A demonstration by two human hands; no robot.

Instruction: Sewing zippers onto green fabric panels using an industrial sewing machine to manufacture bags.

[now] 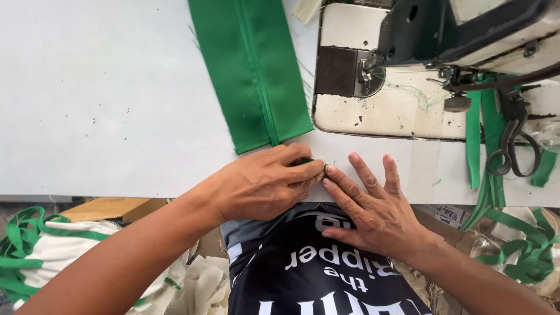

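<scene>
My left hand (265,184) rests at the near edge of the white table (105,99), its fingertips pinched on a small green fabric piece (307,161). My right hand (370,204) lies flat beside it, fingers spread, index tip touching the left fingertips. A long green fabric strip (251,70) with a centre seam lies on the table just beyond my left hand, running away from me.
A sewing machine (443,52) with a worn white bed stands at the far right. Green straps (484,134) and black scissors (513,146) hang at its right. White and green fabric (41,251) is piled below the table at left, more green strap at right.
</scene>
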